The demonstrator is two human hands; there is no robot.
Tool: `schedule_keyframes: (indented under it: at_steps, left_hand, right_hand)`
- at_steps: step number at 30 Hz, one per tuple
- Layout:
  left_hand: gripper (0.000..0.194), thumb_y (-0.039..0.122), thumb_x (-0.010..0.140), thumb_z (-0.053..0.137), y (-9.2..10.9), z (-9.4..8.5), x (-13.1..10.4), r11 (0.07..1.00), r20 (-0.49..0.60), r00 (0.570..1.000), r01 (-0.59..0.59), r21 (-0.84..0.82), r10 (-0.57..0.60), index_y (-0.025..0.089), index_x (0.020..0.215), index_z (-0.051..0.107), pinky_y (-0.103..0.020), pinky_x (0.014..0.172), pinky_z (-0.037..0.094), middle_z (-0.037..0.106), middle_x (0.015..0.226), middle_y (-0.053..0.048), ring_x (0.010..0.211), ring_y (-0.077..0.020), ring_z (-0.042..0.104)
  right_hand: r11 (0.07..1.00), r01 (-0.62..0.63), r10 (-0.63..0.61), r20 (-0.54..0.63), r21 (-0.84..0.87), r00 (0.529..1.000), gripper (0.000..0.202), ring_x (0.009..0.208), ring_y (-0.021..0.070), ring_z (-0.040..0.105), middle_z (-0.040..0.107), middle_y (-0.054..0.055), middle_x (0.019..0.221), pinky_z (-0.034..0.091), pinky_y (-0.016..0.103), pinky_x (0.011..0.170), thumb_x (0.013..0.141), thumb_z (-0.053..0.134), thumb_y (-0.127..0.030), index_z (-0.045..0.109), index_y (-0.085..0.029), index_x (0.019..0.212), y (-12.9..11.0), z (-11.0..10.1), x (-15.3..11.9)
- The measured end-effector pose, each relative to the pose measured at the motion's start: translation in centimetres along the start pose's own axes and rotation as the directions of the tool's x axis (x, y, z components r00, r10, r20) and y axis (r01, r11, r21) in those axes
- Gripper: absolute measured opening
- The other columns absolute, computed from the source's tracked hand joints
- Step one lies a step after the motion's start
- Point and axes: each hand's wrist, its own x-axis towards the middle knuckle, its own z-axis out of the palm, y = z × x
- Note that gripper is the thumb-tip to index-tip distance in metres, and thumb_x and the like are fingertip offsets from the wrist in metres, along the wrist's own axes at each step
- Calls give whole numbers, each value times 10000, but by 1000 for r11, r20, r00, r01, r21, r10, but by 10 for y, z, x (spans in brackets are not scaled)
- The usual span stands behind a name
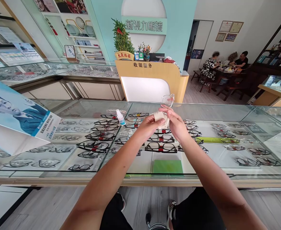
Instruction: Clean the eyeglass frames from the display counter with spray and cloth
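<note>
Both my hands meet above the glass display case. Between them is a pair of clear-framed glasses [167,100], one lens standing up above my fingers. My left hand [152,125] pinches a cream cloth [161,119] that wraps the lower part of the glasses. My right hand [175,123] has its fingers closed on the frame beside the cloth. A small white spray bottle [120,117] with a blue label stands on the glass top to the left of my hands.
Under the glass top [140,167] lie rows of glasses [161,147] and a green pad [167,166]. A folded advertising board [18,118] stands at left. Beyond are a wooden counter [152,71] and two people seated at a table at the back right.
</note>
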Motion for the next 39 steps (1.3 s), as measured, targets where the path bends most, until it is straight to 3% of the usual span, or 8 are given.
schedule_keyframes:
  at_steps: [8, 12, 14, 17, 23, 28, 34, 39]
  left_hand:
    - [666, 486, 721, 1138, -10, -4, 1, 995, -31, 999, -29, 92, 32, 214, 1272, 880, -437, 1081, 574, 890, 1215, -87, 1156, -292, 798]
    - [658, 510, 745, 1120, -8, 2, -1, 988, 10, 997, -71, 136, 71, 203, 1266, 859, -442, 1041, 624, 897, 1120, -87, 1076, -299, 830]
    - [613, 504, 746, 1120, -5, 6, -3, 983, 12, 996, -93, 159, 93, 195, 1204, 854, -426, 1000, 647, 893, 1049, -77, 1002, -283, 835]
    - [593, 518, 738, 1121, 0, 12, -6, 977, -27, 992, -119, 179, 126, 191, 1146, 842, -383, 904, 667, 876, 950, -53, 875, -241, 819]
    - [636, 649, 719, 1102, 4, 22, -11, 971, -116, 979, -144, 190, 168, 198, 1068, 820, -298, 684, 637, 814, 804, -8, 705, -189, 775]
    - [713, 848, 758, 992, 5, 22, -11, 967, -200, 962, -146, 207, 187, 211, 1021, 809, -269, 545, 573, 765, 738, 16, 580, -161, 711]
    - [762, 912, 807, 916, -2, 6, -4, 969, -105, 989, -79, 235, 106, 182, 1009, 832, -344, 701, 642, 830, 845, -51, 732, -221, 777]
    - [663, 718, 832, 1021, -3, -1, -4, 975, 67, 998, -17, 220, 3, 171, 1173, 868, -423, 959, 670, 901, 1078, -118, 1003, -299, 857]
  right_hand:
    - [1000, -29, 29, -16, 5, 999, 514, 1641, 359, 552, 752, 54, 1586, 464, 533, 1372, 932, 885, -808, 944, -333, 1120, -2, 2, 0]
    - [997, -67, 68, -30, 22, 997, 546, 1532, 352, 616, 736, 45, 1607, 573, 476, 1201, 898, 901, -823, 942, -338, 1146, -4, 3, -1]
    - [995, -96, 97, -36, 22, 995, 554, 1373, 325, 676, 729, 37, 1616, 611, 422, 1013, 899, 891, -823, 939, -337, 1161, -4, 5, -3]
    - [992, -126, 127, -31, 18, 991, 560, 1127, 267, 687, 746, 35, 1582, 550, 361, 798, 929, 851, -811, 929, -336, 1215, -3, 8, -6]
    - [987, -151, 150, 27, 50, 988, 522, 898, 205, 587, 760, 44, 1476, 469, 337, 705, 970, 804, -788, 931, -346, 1217, -6, 17, -11]
    - [991, -124, 122, 52, 47, 991, 469, 930, 214, 573, 746, 54, 1475, 489, 339, 698, 955, 837, -735, 943, -331, 1168, -12, 23, -13]
    - [987, -157, 157, -21, 35, 987, 476, 878, 215, 585, 801, 73, 1255, 461, 341, 688, 940, 831, -702, 929, -281, 1137, -13, 16, -9]
    - [980, -185, 188, -49, 70, 981, 492, 743, 193, 539, 802, 58, 1027, 437, 347, 644, 920, 843, -723, 917, -272, 1101, -10, 5, -4]
